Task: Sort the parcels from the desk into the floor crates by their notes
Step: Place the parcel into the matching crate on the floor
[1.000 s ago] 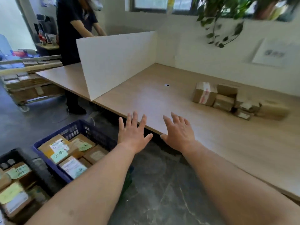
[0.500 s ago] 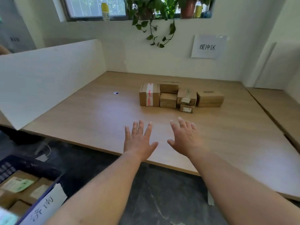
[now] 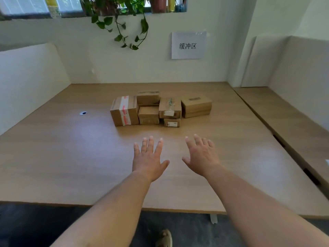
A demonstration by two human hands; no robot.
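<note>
Ahead, brown taped cardboard parcels (image 3: 161, 109) cluster on the desk (image 3: 67, 157); left hand (image 3: 149, 159) and right hand (image 3: 202, 157) hover, fingers (image 3: 151, 144) spread.

A parcel-sorting office: partitioned wooden desk (image 3: 71, 157), cardboard parcels (image 3: 160, 109) at twelve o'clock, printed zone sign (image 3: 188, 45) at one o'clock.

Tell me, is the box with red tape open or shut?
Shut. The taped box has flat flaps; tape runs over its top and front.

Centre of frame: brown cardboard parcels (image 3: 148, 113), the leftmost parcel (image 3: 116, 115) banded with white tape (image 3: 124, 108) printed in red; pale wood-grain desk (image 3: 71, 157). Upper right: white sign (image 3: 188, 45), black characters. Top: green-leaved plant (image 3: 121, 24). Bottom: dark grey floor (image 3: 35, 225).
</note>
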